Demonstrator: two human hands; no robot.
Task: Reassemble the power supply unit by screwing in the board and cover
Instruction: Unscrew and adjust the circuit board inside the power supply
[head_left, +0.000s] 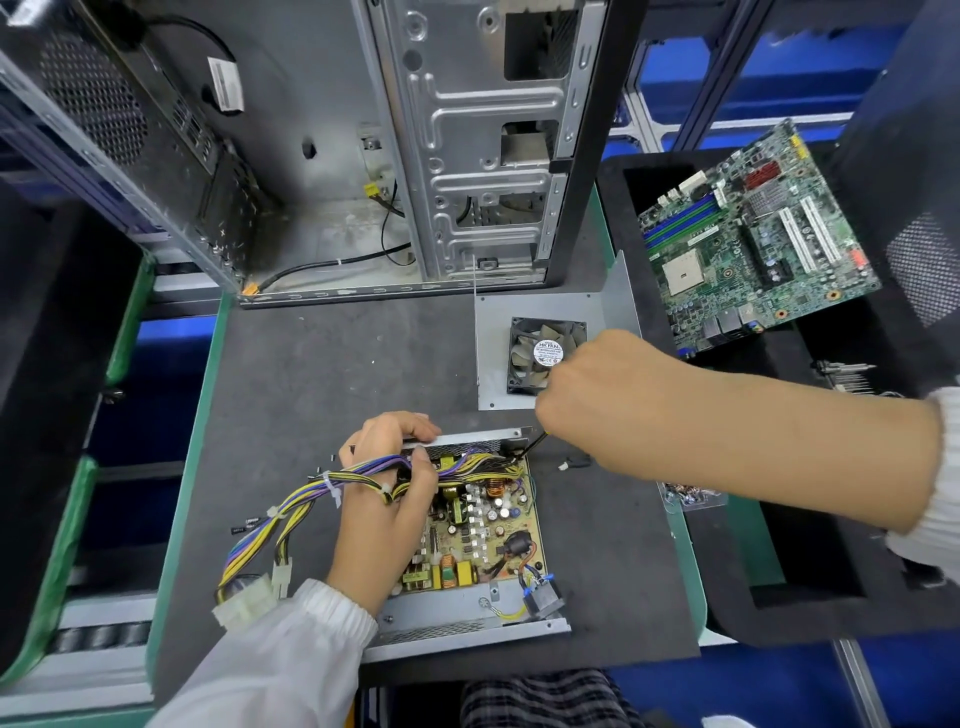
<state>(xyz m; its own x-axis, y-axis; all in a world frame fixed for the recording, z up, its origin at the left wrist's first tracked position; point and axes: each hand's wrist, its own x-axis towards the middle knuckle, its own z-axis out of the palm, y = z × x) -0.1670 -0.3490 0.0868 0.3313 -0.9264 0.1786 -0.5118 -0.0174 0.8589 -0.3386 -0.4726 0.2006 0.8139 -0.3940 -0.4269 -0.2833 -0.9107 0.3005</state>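
The open power supply case (457, 618) lies on the dark mat, with its yellowish circuit board (483, 530) inside. My left hand (387, 493) rests on the board's left side and grips the yellow, purple and black cable bundle (291, 499) near the case's far wall. My right hand (587, 384) is curled round a screwdriver (530, 447) whose dark shaft points down at the board's far right corner. The grey cover (545, 312) with its black fan (540, 353) lies on the mat beyond the case.
An empty computer tower (363, 156) stands open at the back. A green motherboard (753, 244) lies in a black foam tray (769, 603) on the right. Small dark screws (332, 458) lie on the mat left of the case. A small white-tipped part (574, 462) lies right of it.
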